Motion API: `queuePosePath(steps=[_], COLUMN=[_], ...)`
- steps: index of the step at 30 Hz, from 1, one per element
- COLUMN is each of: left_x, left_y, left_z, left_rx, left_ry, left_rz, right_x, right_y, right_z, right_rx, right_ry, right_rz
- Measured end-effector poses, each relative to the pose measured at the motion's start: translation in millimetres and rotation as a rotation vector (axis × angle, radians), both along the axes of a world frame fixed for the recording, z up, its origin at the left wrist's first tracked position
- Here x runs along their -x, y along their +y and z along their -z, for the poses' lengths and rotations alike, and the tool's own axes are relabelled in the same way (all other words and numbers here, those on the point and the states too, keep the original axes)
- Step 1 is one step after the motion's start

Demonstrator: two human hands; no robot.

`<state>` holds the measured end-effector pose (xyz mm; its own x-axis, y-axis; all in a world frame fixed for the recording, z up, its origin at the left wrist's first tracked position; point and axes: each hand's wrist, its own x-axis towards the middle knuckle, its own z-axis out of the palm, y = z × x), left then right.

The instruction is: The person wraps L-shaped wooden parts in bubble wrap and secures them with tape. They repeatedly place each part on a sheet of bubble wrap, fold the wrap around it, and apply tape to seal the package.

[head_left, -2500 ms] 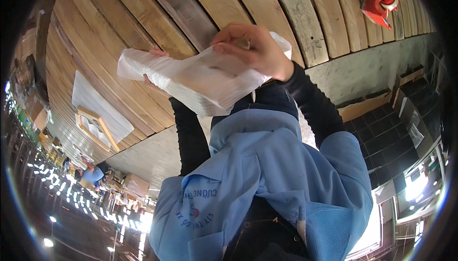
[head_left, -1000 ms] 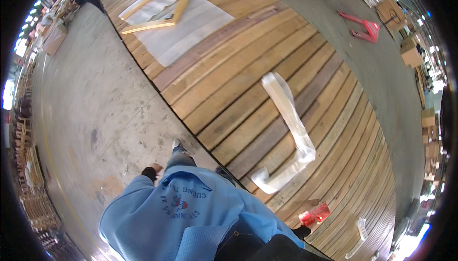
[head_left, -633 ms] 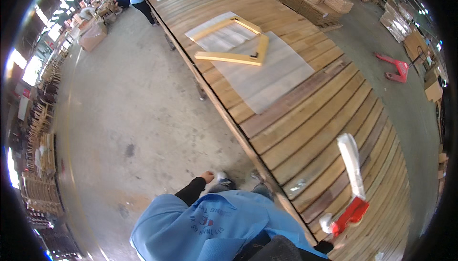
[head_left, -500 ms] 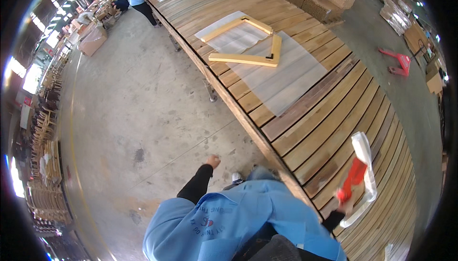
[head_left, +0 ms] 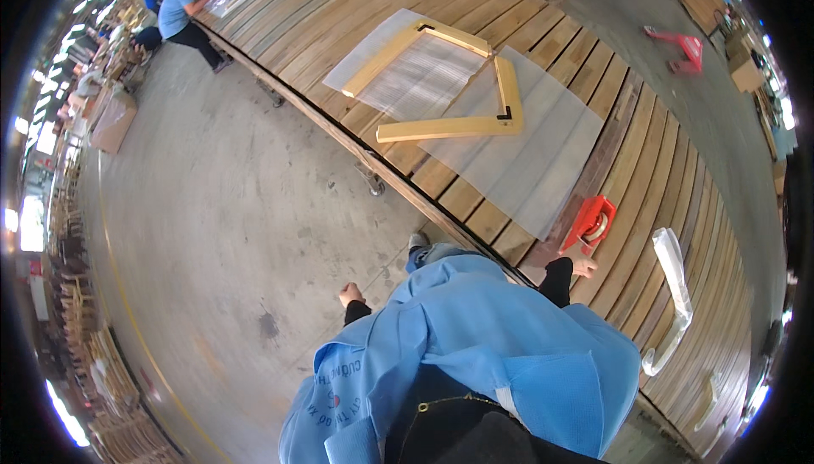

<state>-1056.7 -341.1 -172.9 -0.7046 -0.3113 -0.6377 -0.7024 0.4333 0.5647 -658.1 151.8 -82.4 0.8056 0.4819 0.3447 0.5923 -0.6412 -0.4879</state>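
My right hand (head_left: 582, 265) is over the near edge of the slatted table, closed round the handle end of a red tape dispenser (head_left: 591, 225). A roll of tape shows in its frame. My left hand (head_left: 350, 294) hangs over the floor beside the table, fingers curled, with nothing visible in it. Ahead on the table lie two L-shaped light wooden pieces (head_left: 449, 128) with dark brackets at their corners. Sheets of thin white wrapping foam (head_left: 543, 133) lie under them. To the right of my right hand rests an angled piece wrapped in white foam (head_left: 672, 273).
Another person in a blue shirt (head_left: 176, 11) leans on the far left end of the table (head_left: 644, 137). A red pallet jack (head_left: 685, 50) stands on the floor beyond it. A caster (head_left: 370, 180) shows under the table's left edge. Another wrapped piece (head_left: 709, 400) lies far right.
My right hand has carried the tape dispenser away from the wrapped piece, leftward and forward towards the foam sheets. My left hand has come closer to my body. The view has shifted along the table.
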Motion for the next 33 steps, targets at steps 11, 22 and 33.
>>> queuePosePath(steps=[11,22,33], left_x=[287,456,511], left_y=[343,610,640], left_z=[-144,-130,-154], left_rx=[-0.071,0.372,-0.147], left_ry=[1.2,0.829,0.996], left_rz=[0.912,1.299,1.346], right_x=[381,544,519], right_y=[26,70,73], right_z=[-71,-47,-29], right_rx=[0.26,0.377,0.228], right_ry=[0.176,0.429,0.514], right_rz=[-1.569,-0.257,-0.059])
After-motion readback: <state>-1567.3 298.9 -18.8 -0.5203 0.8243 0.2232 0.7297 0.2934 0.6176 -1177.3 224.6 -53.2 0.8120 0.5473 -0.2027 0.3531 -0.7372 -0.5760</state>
